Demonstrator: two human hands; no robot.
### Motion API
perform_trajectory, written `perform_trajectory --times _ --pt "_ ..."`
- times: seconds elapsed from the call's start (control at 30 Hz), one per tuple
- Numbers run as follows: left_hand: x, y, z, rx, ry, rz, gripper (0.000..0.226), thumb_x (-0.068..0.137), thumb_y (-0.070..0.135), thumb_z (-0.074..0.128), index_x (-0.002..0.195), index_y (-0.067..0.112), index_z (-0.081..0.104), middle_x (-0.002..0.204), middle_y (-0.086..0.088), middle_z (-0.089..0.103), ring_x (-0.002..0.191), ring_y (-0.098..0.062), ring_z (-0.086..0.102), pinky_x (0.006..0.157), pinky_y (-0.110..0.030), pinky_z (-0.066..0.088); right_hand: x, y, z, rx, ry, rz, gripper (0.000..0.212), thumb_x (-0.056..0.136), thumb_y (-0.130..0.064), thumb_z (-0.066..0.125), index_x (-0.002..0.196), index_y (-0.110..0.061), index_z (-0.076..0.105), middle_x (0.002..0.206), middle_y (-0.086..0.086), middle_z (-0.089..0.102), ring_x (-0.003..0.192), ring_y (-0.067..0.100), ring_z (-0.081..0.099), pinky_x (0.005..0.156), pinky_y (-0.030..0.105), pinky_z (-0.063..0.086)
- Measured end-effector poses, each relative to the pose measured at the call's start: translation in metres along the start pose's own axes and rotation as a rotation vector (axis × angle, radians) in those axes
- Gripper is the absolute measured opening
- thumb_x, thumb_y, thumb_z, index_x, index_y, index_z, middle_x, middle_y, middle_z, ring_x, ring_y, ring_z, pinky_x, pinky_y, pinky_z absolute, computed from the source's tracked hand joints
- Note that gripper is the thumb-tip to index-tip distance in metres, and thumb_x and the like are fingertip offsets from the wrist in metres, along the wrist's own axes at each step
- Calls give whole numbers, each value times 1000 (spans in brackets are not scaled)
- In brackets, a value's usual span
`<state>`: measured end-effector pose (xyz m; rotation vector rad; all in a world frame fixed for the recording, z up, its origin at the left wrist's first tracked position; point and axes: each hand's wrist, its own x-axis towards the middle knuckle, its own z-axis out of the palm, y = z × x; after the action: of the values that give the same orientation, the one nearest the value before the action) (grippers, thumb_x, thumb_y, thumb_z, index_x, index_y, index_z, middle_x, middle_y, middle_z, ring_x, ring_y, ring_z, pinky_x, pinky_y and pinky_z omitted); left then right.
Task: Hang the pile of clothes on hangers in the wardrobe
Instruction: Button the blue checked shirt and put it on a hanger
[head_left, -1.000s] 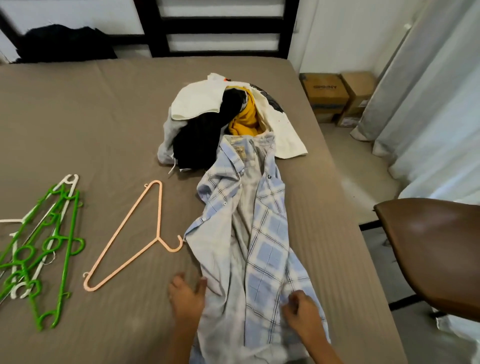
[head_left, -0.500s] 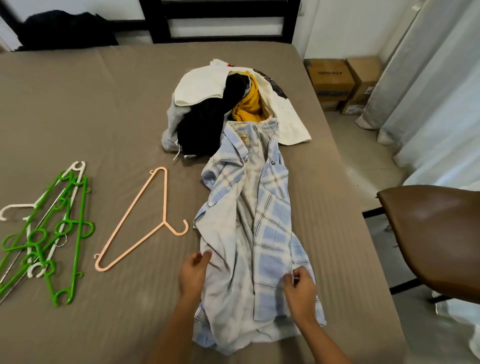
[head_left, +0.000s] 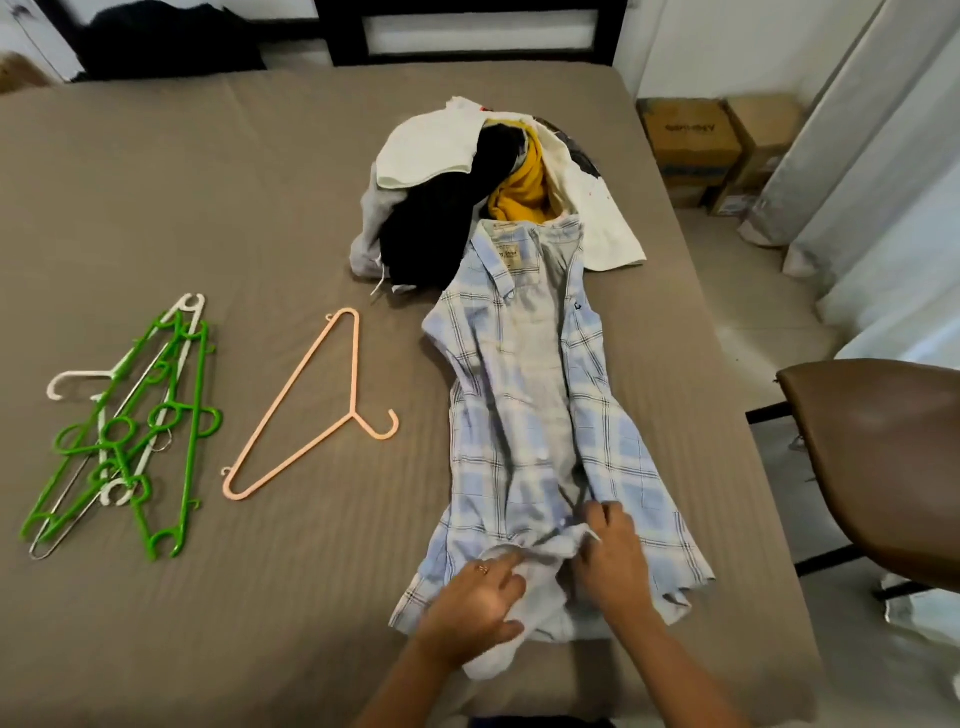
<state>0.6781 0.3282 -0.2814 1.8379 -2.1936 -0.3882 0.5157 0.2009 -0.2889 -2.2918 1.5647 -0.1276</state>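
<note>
Gathering the checked shirt (head_left: 519, 395) by its hem on the bed (head_left: 208, 208)
Left hand (head_left: 475, 597) and right hand (head_left: 613, 561) grip bunched cloth there; light and limp, it would likely handle best taken at the shoulders for the pink hanger (head_left: 353, 414)

Bunched cloth of the plaid shirt (head_left: 524, 415) swallows the fingertips of the left hand (head_left: 475, 597) and the right hand (head_left: 610, 564), so neither grip can be told. Both forearms are cut by the bottom edge. Beyond the hands, the collar label (head_left: 506, 256) is too small to read, and the pile (head_left: 431, 223) hides its lower garments. Right of the right hand, the chair (head_left: 878, 467) runs out of frame.
</note>
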Motion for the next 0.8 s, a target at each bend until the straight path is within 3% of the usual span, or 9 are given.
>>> perform_trajectory --times 0.13,0.23,0.27,0.33,0.4,0.53,0.6,0.67,0.8 --pt "11 5 20 -240 198 -211 22 83 36 61 92 22 49 89 5 50 72 -15 55 61 -28 46 10 2 14 -143 -277 195 61 79 -43 69 119 -4 44 116 14 50 103 35 55 83 42 48" --pt "25 3 13 -334 246 -473 51 80 44 64 121 22 45 117 2 52 104 -16 52 87 -26 43 12 14 12 127 -284 269 26 83 -18 63 102 -7 50 97 14 59 88 36 60 68 39 48" --pt "30 4 12 -370 137 -503 67 78 46 66 133 20 39 130 1 48 117 -17 46 96 -28 39 10 19 12 234 -251 284 10 83 -15 60 88 -10 52 83 11 60 76 33 60 60 33 44" --pt "39 8 12 -324 -159 -489 88 75 43 70 147 20 24 144 1 39 129 -21 38 105 -34 32 3 23 5 478 -135 322 23 86 -18 57 66 -18 46 61 1 50 58 19 49 53 24 33" --pt "43 10 21 -122 -326 -388 78 82 30 65 147 25 23 139 -3 47 124 -25 46 100 -39 32 -5 31 -2 759 -76 411 29 88 -8 58 63 -15 45 56 -1 43 53 14 39 54 26 32" --pt "17 5 35 -46 -243 -256 41 72 12 60 112 24 60 88 0 63 70 -20 66 60 -28 47 -18 63 -7 1112 -119 608 14 89 -2 58 76 -3 56 56 0 46 55 15 40 45 21 37" --pt "-2 8 37 -21 -159 -195 27 69 22 58 96 27 60 74 6 56 46 -10 54 37 -20 37 -24 78 -10 961 -61 603 14 83 -1 61 72 -7 54 58 -4 51 62 20 46 47 20 42" --pt "-22 15 44 -5 -121 -151 16 67 39 57 79 29 61 70 9 54 44 -6 50 36 -17 33 -30 85 -9 646 39 520 11 80 5 61 84 -3 55 77 7 57 77 29 52 60 29 49" --pt "-32 29 56 3 -1 -306 53 70 61 54 39 19 50 37 9 43 31 -1 40 36 -13 33 -34 75 -2 305 69 299 43 69 -7 80 104 1 56 100 18 54 92 35 51 78 47 48"
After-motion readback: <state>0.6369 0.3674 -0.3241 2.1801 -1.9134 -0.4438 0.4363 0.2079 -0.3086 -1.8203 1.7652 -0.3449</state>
